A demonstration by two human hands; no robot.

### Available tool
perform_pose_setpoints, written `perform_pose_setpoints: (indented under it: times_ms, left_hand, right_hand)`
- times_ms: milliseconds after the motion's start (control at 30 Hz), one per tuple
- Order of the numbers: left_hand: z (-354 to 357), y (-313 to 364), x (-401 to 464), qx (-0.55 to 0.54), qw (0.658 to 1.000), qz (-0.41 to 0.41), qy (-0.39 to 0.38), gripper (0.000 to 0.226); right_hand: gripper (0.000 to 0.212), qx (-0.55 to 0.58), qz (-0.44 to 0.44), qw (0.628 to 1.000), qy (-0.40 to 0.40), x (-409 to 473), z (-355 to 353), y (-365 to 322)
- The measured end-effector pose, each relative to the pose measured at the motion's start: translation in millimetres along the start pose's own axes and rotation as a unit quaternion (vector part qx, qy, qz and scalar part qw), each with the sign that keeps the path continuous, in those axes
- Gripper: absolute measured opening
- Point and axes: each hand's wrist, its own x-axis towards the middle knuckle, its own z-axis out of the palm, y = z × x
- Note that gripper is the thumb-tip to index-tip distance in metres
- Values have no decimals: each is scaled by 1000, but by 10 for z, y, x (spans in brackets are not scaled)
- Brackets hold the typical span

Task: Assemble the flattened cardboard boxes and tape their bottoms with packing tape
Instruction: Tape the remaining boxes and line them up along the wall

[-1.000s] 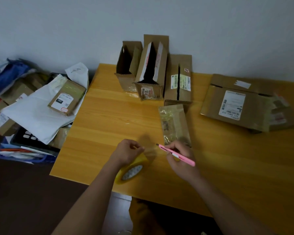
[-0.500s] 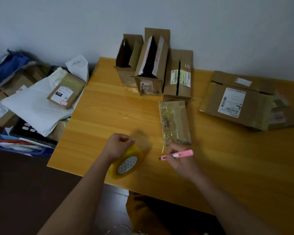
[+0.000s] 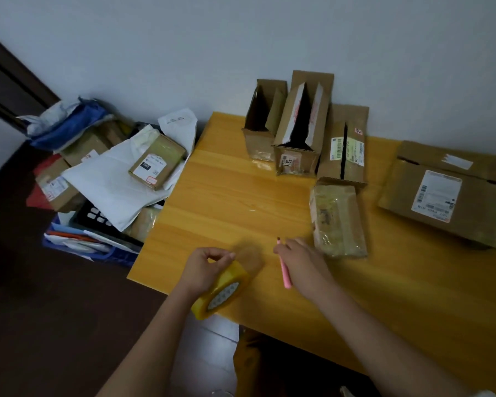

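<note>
I see my right hand point(image 3: 301, 265) turn the pink cutter point(image 3: 284, 270): a second ago it lay crosswise with its tip toward my left hand point(image 3: 204, 267), now it runs lengthwise, tip away from me and tail toward me. The right hand sits closer to the left than before. My left hand, gripping the yellow tape roll point(image 3: 222, 292), is drawn back toward me, the roll now hanging past the near table edge point(image 3: 161, 287)

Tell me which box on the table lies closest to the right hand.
The small tape-covered box, lying flat just beyond the right hand; the others sit farther back.
</note>
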Motion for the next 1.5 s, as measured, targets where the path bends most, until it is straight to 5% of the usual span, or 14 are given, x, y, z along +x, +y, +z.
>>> perform_pose_setpoints:
  times_ms: [167, 300, 433, 500, 567, 700, 767, 1000, 1167, 1300, 1500]
  left_hand:
    - [-290, -130, 16, -1, 999, 13, 32, 11]
    - [-411, -192, 68, 0, 999, 23, 35, 7]
    - [-505, -211, 168, 4, 999, 38, 16, 4]
    - [-545, -228, 224, 25, 999, 40, 8, 7]
    - [-592, -240, 288, 102, 993, 57, 6, 29]
    - [-797, -209, 405, 144, 988, 34, -48, 127]
    - [-929, -227, 427, 127, 986, 14, -108, 135]
    - [-987, -355, 421, 29, 974, -23, -221, 81]
    - [-1120, -125, 593, 76, 988, 72, -118, 44]
    - [-1205, 122, 935, 239, 961, 98, -98, 50]
    - [-1012, 236, 1247, 314, 939, 71, -122, 66]
  right_hand:
    - [51, 8, 50, 996, -70, 233, 401, -120]
    - [33, 161, 67, 984, 41, 446, 528, -366]
    - [33, 500, 177, 846, -54, 640, 521, -731]
    - [21, 568, 204, 797, -25, 704, 580, -839]
    - [18, 576, 219, 787, 21, 778, 655, -896]
    - [22, 556, 264, 784, 90, 920, 759, -887]
    - [15, 564, 278, 769, 118, 958, 798, -817]
    - [22, 529, 275, 789, 150, 1070, 824, -795]
    - [22, 335, 271, 886, 170, 1268, 661, -795]
    - [24, 274, 302, 902, 143, 1551, 539, -779]
    - [24, 215, 367, 891, 158, 1691, 515, -538]
